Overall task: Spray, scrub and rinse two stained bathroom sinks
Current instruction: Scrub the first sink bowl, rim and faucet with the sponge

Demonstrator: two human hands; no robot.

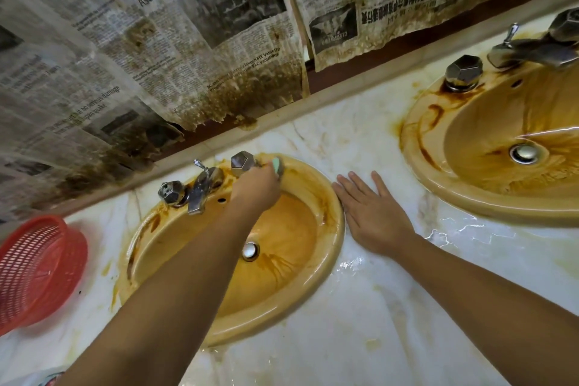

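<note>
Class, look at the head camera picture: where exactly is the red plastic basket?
The red basket sits at the far left edge of the head view, on the marble counter, left of the nearer stained sink.

Left hand (255, 186) reaches forward, grip closed; right hand (372, 213) flat, fingers spread.
</note>
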